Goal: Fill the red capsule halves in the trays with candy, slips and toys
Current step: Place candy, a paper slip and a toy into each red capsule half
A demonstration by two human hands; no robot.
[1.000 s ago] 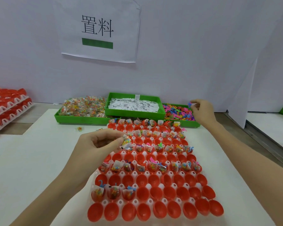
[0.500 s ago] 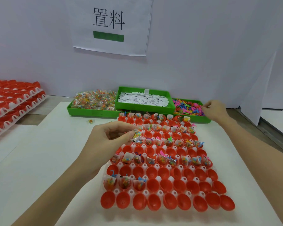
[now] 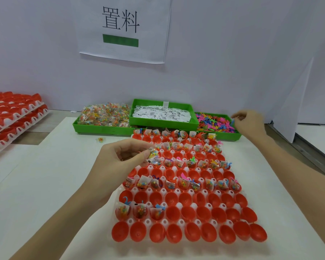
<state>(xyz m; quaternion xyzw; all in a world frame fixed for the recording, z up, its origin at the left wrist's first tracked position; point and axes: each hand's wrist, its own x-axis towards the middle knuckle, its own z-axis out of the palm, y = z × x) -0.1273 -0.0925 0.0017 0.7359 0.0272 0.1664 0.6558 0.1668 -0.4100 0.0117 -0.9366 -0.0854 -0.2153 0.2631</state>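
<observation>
Shifted since a second ago: right hand [image 3: 249, 123], lifted from the green bin of bright plastic toys [image 3: 215, 123], fingers curled, contents not discernible. Left hand [image 3: 120, 158] pinching clear candy packets [image 3: 153, 153] above the white tray of red capsule halves [image 3: 188, 186], mostly unfilled in the near rows.

Left hand [image 3: 120, 160] pinched candy packet [image 3: 153, 154] over left edge of white tray [image 3: 178, 205] of red capsule halves [image 3: 190, 215]. Right hand [image 3: 249, 123], fingers curled, hovered at right end of toy bin [image 3: 217, 122]; whether it held anything unclear. Slip bin [image 3: 162, 114] between toy bin and candy bin [image 3: 103, 120]. Alternate rows filled; front row empty.
</observation>
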